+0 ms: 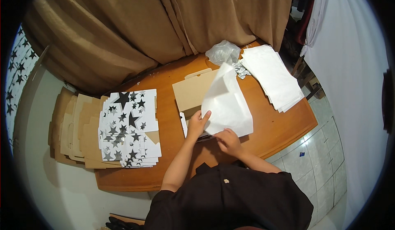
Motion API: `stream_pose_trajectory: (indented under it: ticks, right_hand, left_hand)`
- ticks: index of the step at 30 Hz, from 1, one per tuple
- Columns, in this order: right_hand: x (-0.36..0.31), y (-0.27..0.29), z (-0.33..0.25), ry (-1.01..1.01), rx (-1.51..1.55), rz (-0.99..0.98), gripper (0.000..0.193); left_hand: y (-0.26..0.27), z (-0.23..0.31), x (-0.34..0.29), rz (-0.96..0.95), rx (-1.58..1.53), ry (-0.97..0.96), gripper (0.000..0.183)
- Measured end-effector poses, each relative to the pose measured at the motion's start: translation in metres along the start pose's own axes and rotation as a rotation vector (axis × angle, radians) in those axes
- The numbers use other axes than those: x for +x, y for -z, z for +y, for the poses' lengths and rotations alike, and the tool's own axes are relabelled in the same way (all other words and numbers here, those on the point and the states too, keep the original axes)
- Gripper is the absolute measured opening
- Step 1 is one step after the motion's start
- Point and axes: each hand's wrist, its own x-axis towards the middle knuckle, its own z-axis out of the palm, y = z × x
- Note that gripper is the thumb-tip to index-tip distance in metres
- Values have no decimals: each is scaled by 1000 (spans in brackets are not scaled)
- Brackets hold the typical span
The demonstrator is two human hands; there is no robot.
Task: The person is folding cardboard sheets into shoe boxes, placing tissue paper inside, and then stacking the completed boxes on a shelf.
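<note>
A white sheet of paper (231, 110) is held up at a slant, its far corner raised. My left hand (197, 125) pinches the sheet's left edge, with the thumb on top. At the near edge, the fingers of my right hand (228, 141) are closed on the same sheet. Beneath it lies an opened cardboard box (190, 91), brown inside, with its lid flap spread toward the far side. The paper hides much of the box's right part.
On the left lie flat star-printed box blanks (127, 125) beside overlapping brown cardboard pieces (88, 127). A stack of white sheets (273, 78) rests at the right. A clear plastic bag (222, 51) and crumpled silvery material (242, 71) sit near the brown curtain (222, 12).
</note>
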Motion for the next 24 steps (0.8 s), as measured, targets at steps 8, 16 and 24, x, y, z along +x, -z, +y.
stream_pose_trajectory:
  ticks: [8,16,24]
  right_hand:
    - [0,13,-11,-45,-143,-256,61]
    - [1,13,-14,-120,-166,-338,82]
    - [59,9,-46,145,-23,-151,61]
  left_hand:
    - [30,-6,-17,302,628,-103,38]
    - [61,-17,-12,312,67,-86,16]
    - [64,116,-48,277,-209,-263,69]
